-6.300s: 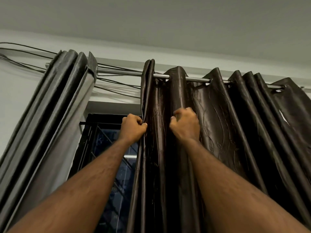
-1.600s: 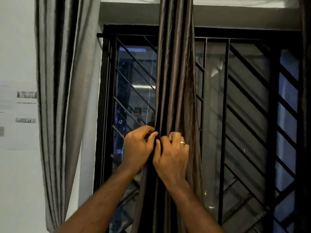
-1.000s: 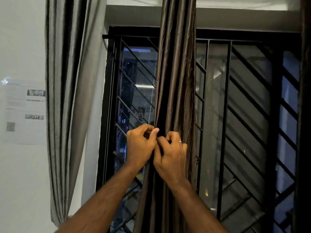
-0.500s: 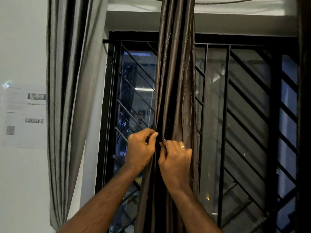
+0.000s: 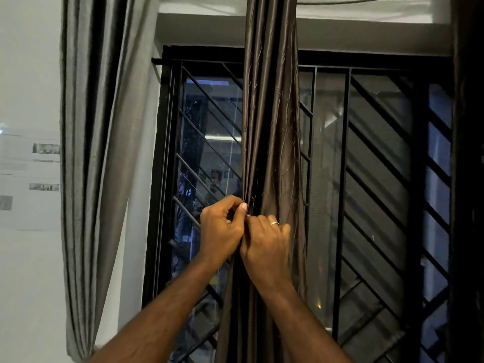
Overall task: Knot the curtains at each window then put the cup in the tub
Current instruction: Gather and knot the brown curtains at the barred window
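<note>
The brown curtain (image 5: 271,132), gathered into a narrow column, hangs down the middle of the barred window (image 5: 374,179), running from twelve o'clock to six o'clock in the head view. A person's left hand (image 5: 222,231) pinches the curtain's left-hand folds between thumb and curled fingers, while the right hand (image 5: 267,247), a ring on one finger, grips the bundle just beside it, the knuckles of the two hands touching near the centre of the view. No loop or twist is visible in the cloth (what the fingers do behind the folds is hidden), so the knot here appears not yet begun; the panel seems only bunched ready for tying. At nine o'clock a grey curtain (image 5: 97,158) hangs in a swag against the white wall (image 5: 26,74); whether it is knotted lower down cannot be told, as its end runs out of view. At three o'clock a further dark panel edges the view. Neither the cup nor the tub is in view, so that last step looks wholly outstanding.
</note>
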The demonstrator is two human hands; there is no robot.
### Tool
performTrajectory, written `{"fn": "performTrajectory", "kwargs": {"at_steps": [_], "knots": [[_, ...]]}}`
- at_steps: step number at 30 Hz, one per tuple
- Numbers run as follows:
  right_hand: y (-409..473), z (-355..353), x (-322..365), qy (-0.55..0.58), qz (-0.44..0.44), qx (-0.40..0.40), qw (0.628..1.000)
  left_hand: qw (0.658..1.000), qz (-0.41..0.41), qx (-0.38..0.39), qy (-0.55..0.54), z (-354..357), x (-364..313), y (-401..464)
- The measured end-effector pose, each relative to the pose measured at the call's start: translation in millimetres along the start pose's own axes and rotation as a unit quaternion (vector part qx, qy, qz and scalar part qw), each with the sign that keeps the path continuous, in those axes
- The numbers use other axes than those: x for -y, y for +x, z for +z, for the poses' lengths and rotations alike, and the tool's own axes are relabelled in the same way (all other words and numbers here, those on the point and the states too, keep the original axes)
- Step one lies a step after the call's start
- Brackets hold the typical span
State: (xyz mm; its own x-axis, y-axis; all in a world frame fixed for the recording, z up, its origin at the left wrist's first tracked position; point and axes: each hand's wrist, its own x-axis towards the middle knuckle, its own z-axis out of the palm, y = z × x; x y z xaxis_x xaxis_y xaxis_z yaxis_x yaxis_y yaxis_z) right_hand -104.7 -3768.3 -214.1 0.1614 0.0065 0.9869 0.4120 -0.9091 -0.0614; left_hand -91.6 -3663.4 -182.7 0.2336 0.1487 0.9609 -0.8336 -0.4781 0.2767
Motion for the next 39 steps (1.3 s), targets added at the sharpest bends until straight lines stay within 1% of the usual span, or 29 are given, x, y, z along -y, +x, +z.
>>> {"fn": "performTrajectory", "kwargs": {"at_steps": [7,12,13,15,18,21,24,25,28,29,32,36,39], "knots": [[-1,1,-7,-0.015,-0.018,-0.003,1.0,1.0,0.005,-0.011,-0.01,7,1,-1],[-4,-6,-12,0.05,-0.021,0.036,0.998,1.0,0.01,-0.007,0.022,2,6,1],[-5,-8,-13,0.073,-0.008,0.032,0.997,0.999,0.013,-0.005,0.029,0,6,2],[-3,-11,-17,0.124,0.045,-0.009,0.991,0.999,0.018,-0.003,0.037,-2,9,2],[7,-12,-19,0.147,0.12,-0.052,0.98,0.999,0.017,0.004,0.038,-4,12,3],[18,-10,-20,0.177,0.148,-0.07,0.971,0.999,0.019,0.007,0.041,-3,13,4],[19,-7,-24,0.16,0.159,-0.094,0.97,0.999,0.017,-0.002,0.046,-2,13,4],[17,-6,-23,0.155,0.149,-0.093,0.972,0.999,0.014,-0.004,0.051,-2,14,4],[6,-2,-14,0.118,0.042,-0.044,0.991,0.998,0.004,-0.001,0.06,-2,15,4],[5,-1,-13,0.118,0.036,-0.035,0.992,0.998,0.003,0.002,0.06,-3,15,4],[5,1,-16,0.13,0.087,-0.036,0.987,0.999,0.008,0.014,0.049,-3,11,3],[5,4,-5,0.156,0.065,-0.004,0.986,0.999,0.025,0.026,0.038,-1,5,4],[6,4,-2,0.155,0.058,0.0,0.986,0.999,0.02,0.04,0.022,0,7,5]]}}
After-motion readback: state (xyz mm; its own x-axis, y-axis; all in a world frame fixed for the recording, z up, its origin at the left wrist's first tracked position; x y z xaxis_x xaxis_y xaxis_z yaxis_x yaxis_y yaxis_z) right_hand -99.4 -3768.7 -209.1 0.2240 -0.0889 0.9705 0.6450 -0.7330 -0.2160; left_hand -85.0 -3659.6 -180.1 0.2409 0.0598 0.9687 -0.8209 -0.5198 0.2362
